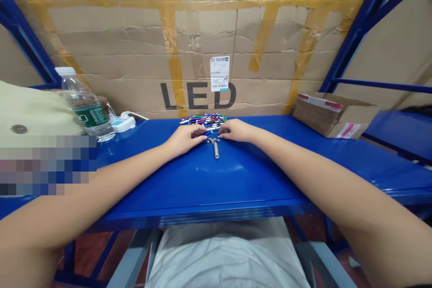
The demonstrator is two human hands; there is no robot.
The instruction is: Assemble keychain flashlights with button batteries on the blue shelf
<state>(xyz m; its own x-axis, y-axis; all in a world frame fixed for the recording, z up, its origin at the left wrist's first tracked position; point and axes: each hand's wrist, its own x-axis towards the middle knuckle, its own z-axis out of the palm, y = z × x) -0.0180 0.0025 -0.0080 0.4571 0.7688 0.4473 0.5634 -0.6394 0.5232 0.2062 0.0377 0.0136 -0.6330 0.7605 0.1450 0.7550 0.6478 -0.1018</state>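
Observation:
My left hand (pixel 185 137) is closed, thumb and fingers pinching a slim blue tube (pixel 209 133) whose end points toward my right hand. My right hand (pixel 238 130) is closed too, its fingertips pinched together just right of the tube; whatever they hold is too small to make out. Right below the fingertips lie several small silvery round pieces (pixel 213 140) on the blue table. A silver cylinder (pixel 216 150) lies just nearer to me, touching or almost touching them. Behind both hands is a heap of colourful, shiny slim tubes (pixel 205 119), purple, blue, green and silver.
A water bottle (pixel 89 108) and a white plug-like device (pixel 123 122) stand at the left, beside a pale cap-like item (pixel 37 108). An opened cardboard box (pixel 332 114) sits at the right. A large taped carton (pixel 135 63) walls off the back, between blue metal posts (pixel 362 31).

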